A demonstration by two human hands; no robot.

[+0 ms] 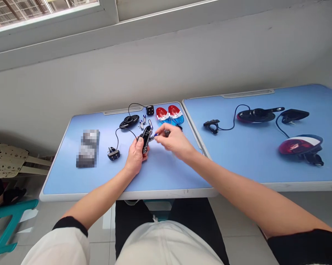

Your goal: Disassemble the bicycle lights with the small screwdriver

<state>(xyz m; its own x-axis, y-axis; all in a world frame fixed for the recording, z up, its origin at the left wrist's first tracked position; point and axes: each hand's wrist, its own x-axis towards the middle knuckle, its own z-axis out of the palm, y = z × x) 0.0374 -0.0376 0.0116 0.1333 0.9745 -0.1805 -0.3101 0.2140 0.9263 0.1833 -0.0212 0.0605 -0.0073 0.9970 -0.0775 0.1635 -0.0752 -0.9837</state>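
Observation:
My left hand (136,156) is wrapped round a black plastic housing (146,139), held tilted above the near table with its inner side facing right. A thin cable runs from it to a small black button unit (114,154) on the tabletop. Close against the housing's right side, my right hand (172,140) pinches a small blue-and-silver battery (154,137). A dark piece (167,133) shows among its fingers; its kind is unclear. Just beyond the housing lie loose batteries (144,119). Two red-and-blue light covers (162,115) rest behind my right hand.
Another black housing (129,122) lies at the back, cabled to a button unit (149,110). A blurred flat packet (88,149) is on the left. The right-hand table (237,154) holds assembled bicycle lights (300,144) with cables. A wall stands behind both tables.

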